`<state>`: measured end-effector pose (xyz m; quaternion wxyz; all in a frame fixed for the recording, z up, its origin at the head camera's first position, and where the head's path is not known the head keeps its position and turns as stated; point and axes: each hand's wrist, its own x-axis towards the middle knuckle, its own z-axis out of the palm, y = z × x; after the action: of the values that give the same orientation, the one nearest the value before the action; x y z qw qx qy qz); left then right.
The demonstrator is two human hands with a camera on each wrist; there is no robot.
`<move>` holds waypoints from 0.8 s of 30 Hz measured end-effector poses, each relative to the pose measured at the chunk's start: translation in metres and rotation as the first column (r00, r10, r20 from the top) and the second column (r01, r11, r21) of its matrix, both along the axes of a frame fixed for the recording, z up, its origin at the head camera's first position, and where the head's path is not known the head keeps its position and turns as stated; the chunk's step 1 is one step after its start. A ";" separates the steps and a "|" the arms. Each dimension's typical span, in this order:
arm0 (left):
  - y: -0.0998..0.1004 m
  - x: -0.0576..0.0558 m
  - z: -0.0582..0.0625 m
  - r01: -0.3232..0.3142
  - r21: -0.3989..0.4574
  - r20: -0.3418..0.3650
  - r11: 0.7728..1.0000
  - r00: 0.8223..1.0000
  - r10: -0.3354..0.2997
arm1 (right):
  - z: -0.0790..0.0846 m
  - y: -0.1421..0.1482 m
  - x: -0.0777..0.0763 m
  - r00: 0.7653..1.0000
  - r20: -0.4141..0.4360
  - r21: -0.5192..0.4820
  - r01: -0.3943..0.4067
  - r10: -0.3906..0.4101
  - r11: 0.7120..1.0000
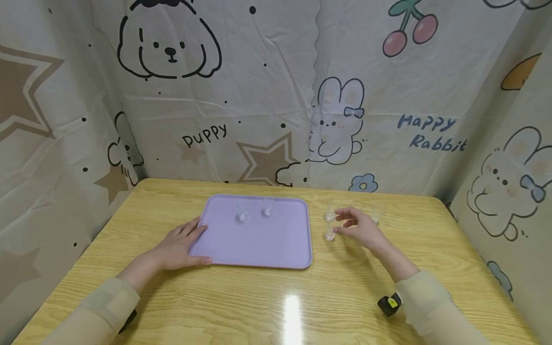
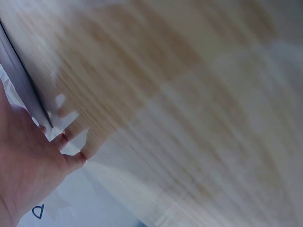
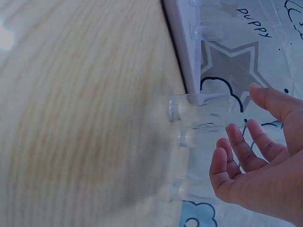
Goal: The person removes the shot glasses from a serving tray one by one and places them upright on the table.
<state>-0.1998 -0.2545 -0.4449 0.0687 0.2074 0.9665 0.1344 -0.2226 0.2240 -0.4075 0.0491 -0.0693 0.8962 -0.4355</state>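
A lilac tray [image 1: 267, 244] lies on the wooden table. My left hand [image 1: 183, 244] rests at its left side, thumb along the front corner and straight fingers by the left rim. Two small clear glasses, one [image 1: 243, 215] left of the other [image 1: 268, 209], stand upright on the tray. Right of the tray, my right hand [image 1: 358, 230] reaches to a clear glass [image 1: 329, 234], its thumb and fingers spread. In the right wrist view a gap shows between the fingertips and this glass [image 3: 199, 111]. Another glass [image 1: 329, 214] stands just behind it.
More clear glasses stand beyond my right hand, one [image 1: 376, 216] to its right and another partly hidden behind it. A printed curtain [image 1: 258, 110] hangs along the back and both sides of the table [image 1: 224, 306].
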 end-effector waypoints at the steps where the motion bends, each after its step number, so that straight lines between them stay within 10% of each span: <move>1: 0.000 0.000 0.000 0.000 0.001 0.000 1.000 1.000 0.000 | 0.003 0.000 0.000 1.000 -0.006 0.001 -0.003 0.003 1.000; 24: 0.000 0.000 0.000 0.003 0.005 0.005 1.000 1.000 -0.003 | 0.057 -0.047 -0.006 0.998 -0.036 -0.045 -0.051 0.050 0.998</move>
<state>-0.1996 -0.2546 -0.4446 0.0709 0.2089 0.9657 0.1372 -0.2290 0.1772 -0.3505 0.0429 -0.1006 0.8846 -0.4533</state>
